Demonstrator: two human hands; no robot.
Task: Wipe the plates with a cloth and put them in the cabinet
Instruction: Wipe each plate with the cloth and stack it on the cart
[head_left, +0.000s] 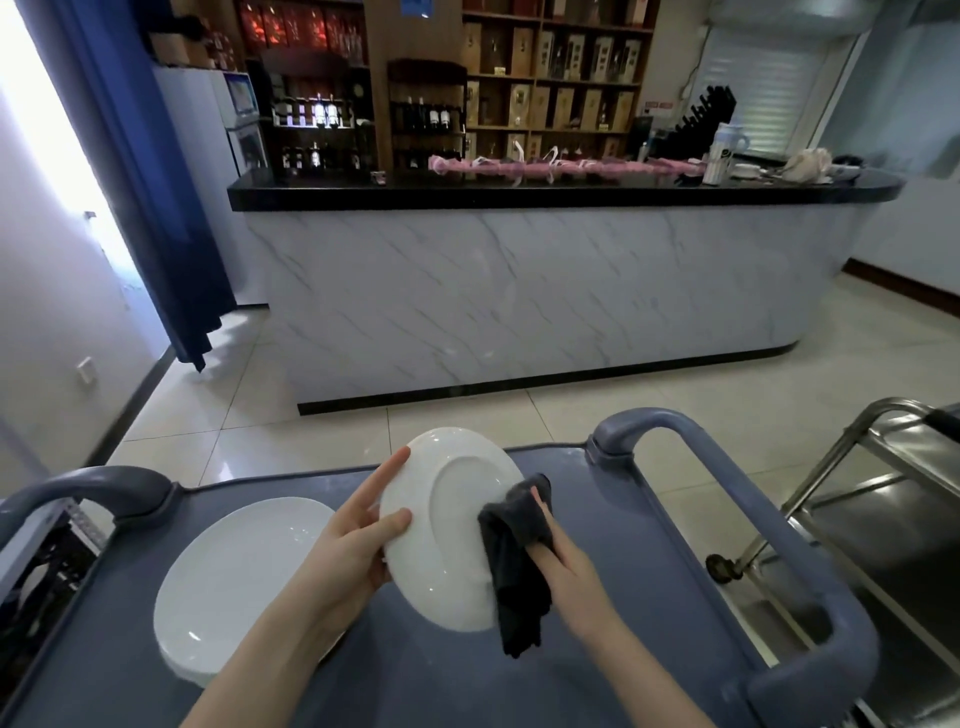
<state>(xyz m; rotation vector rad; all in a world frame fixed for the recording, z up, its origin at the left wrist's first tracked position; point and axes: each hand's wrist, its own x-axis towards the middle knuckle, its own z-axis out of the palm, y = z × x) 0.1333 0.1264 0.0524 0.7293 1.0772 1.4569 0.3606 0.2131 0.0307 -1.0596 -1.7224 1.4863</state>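
Gripping the white plate (447, 530) by its left edge, the left hand (348, 551) has its thumb on the near face and tilts it above the blue cart (649, 545). The right hand (571, 566) clutches the dark cloth (514, 571), pressed against the plate's right rim. A second plate (234, 582) lies flat on the cart, left of both hands.

**One head-worn view, forward and down**

A single wide-angle camera sits at the person's head and tilts down over a blue-grey cart (649, 545). Nearest the lens, low in the middle, are the left hand (358, 540) holding a plate (452, 519) and the right hand (571, 566) gripping a cloth (514, 571). Straight ahead and well apart stands a marble-fronted counter (519, 301), with shelves (545, 78) behind it at the top edge.
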